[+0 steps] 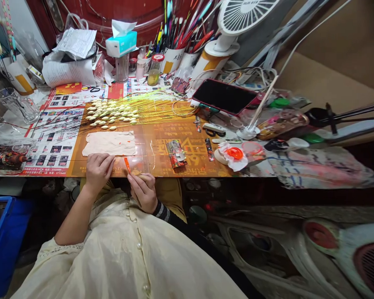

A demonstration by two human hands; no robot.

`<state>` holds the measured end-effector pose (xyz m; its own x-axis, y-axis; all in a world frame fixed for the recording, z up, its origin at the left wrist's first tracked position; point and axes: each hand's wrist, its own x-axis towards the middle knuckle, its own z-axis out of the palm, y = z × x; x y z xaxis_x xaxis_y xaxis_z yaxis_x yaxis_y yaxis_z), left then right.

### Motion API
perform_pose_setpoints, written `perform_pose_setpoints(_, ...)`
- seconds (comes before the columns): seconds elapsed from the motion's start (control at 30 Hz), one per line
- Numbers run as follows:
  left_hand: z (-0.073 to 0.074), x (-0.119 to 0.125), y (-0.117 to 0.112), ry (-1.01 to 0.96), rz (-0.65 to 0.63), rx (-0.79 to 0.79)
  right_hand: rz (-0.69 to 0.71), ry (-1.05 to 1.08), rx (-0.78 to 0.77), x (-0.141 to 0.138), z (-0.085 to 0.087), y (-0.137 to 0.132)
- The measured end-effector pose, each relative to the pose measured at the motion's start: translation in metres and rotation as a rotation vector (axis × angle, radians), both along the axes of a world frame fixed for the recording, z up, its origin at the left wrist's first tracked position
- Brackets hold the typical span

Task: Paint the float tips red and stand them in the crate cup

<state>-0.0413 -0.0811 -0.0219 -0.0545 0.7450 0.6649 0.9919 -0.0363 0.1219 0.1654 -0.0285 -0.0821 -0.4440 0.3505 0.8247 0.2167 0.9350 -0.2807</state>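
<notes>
The right hand [142, 192] pinched a slim brush [127, 165] between thumb and fingers, its orange tip pointing up just short of the bench [151, 155]; the fingers hid most of the handle. The left hand [99, 172] lay curled at the bench's near edge, its fingertips turned under, so whether it gripped anything could not be told. Just beyond lay a ragged pale sheet [109, 143] flecked with orange, cloth or paper being hard to make out. Farther off, pale buds [112, 112] on long yellow stems lay massed, their thin ends blurring together.
</notes>
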Motion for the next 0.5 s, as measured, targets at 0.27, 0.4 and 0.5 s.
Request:
perform_pose_setpoints(0.27,0.0023,0.0004,-0.0008,0.002,-0.025,0.051,0.058,0.044,-0.004,0.0054,0.0033,0.0016)
perform_pose_setpoints(0.4,0.0023,-0.0004,-0.0034,0.016,-0.012,0.061,0.088,0.03,0.006,0.0046,0.0041,0.0002)
perform_pose_setpoints(0.5,0.0022,-0.0006,-0.0051,0.013,-0.003,0.06,0.09,0.005,0.011,-0.0005,0.0032,-0.0017)
